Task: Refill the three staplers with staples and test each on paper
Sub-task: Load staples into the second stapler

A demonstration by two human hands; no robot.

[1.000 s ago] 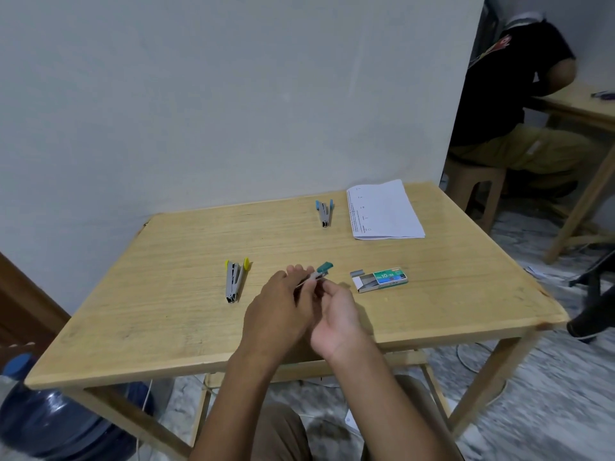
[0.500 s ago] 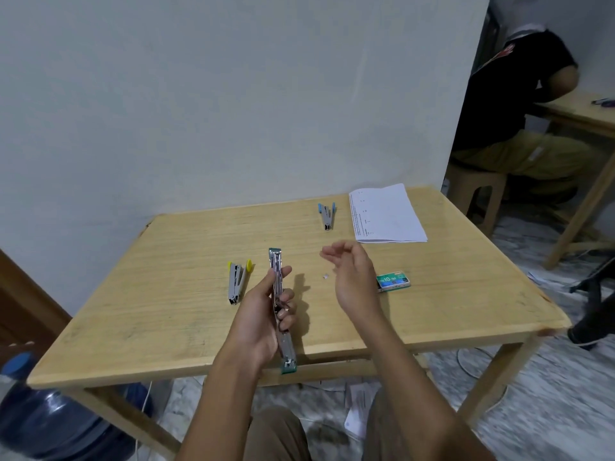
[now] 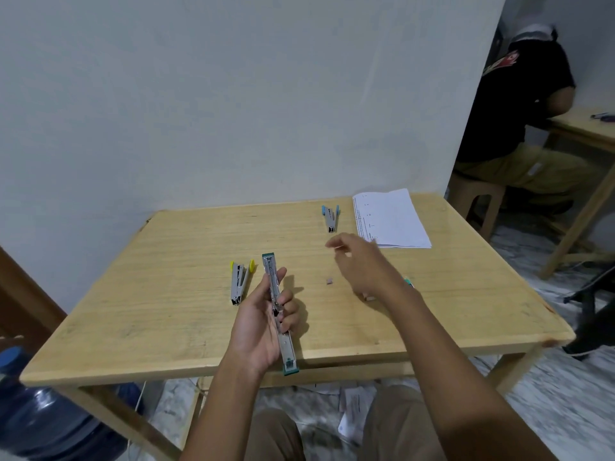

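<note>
Left hand (image 3: 263, 322) grips green stapler (image 3: 278, 314), swung fully open, frame centre. Right hand (image 3: 361, 266) loosely curled, apparently empty, over worktop (image 3: 166, 294). Step: loading first stapler. Next: fetch staple strip from box (image 3: 408, 281), mostly hidden behind wrist.

Staple box (image 3: 408, 281) mostly hidden behind right forearm (image 3: 409, 307).

Soft, even indoor light, faint shadows, wide-angle bending at edges, slight motion blur.
</note>
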